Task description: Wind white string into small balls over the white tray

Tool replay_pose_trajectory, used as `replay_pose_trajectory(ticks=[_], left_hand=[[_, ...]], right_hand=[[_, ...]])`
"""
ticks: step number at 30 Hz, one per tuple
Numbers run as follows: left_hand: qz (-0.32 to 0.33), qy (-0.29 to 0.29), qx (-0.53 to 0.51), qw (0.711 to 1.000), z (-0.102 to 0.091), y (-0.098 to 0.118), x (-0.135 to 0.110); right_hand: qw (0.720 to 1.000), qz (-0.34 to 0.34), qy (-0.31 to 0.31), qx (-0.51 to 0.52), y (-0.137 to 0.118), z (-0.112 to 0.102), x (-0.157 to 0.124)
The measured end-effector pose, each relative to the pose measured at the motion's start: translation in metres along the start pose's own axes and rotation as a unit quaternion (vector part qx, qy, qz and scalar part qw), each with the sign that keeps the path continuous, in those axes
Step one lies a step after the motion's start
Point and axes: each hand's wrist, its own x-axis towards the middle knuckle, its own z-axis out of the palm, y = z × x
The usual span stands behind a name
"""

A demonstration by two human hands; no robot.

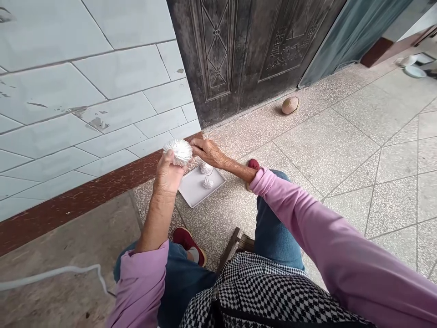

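A round white ball with ridged, ruffled strands (179,151) is held up in front of the wall by my left hand (168,175), its thumb pressed on the near side. My right hand (209,152) is at the ball's right edge, fingers bent and pinched together. What lies between those fingertips is too small to make out. Below both hands, a pale shallow tray (193,193) rests on the floor. Two smaller whitish balls, one at the back (205,168) and one nearer (208,183), lie in it, with the back one partly behind my right hand.
White wall tiles (112,105) and a dark carved door (235,59) stand ahead. A round brownish object (290,105) sits on the floor by the door. A white cable (61,270) crosses the lower left. Part of a wooden seat (232,246) shows between my legs.
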Motion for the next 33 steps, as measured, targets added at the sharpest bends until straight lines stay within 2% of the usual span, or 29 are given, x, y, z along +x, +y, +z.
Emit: replay_pose_trajectory(ticks=[5,9,14,17,20,24,27,30,33], left_hand=[[0.005,0.012,0.008,1.000,-0.007,-0.005,0.001],[0.014,0.024,-0.006,1.000,-0.007,0.000,0.001],[0.040,0.090,-0.004,0.995,-0.011,0.009,0.005],[0.056,0.125,0.041,0.990,-0.015,0.008,0.010],[0.069,0.137,0.116,0.981,-0.016,0.005,0.014],[0.068,0.105,0.208,0.970,-0.013,0.006,0.011],[0.022,0.044,0.195,0.980,-0.007,0.010,0.002],[-0.031,-0.027,0.188,0.981,-0.001,0.015,-0.007],[-0.076,-0.068,0.189,0.977,0.003,0.017,-0.013]], right_hand=[[0.997,0.005,-0.034,-0.070,-0.002,0.005,0.002],[0.992,0.004,-0.072,-0.103,-0.001,0.010,0.002],[0.973,-0.038,-0.168,-0.156,0.000,0.015,-0.008],[0.969,-0.072,-0.211,-0.108,-0.003,0.013,-0.014],[0.978,-0.068,-0.196,-0.019,-0.008,0.006,-0.016],[0.990,-0.029,-0.114,0.082,-0.008,-0.008,-0.006],[0.988,-0.035,-0.052,0.144,0.001,-0.015,0.005],[0.985,-0.077,-0.039,0.149,0.010,-0.019,0.012],[0.987,-0.101,-0.044,0.120,0.012,-0.020,0.011]])
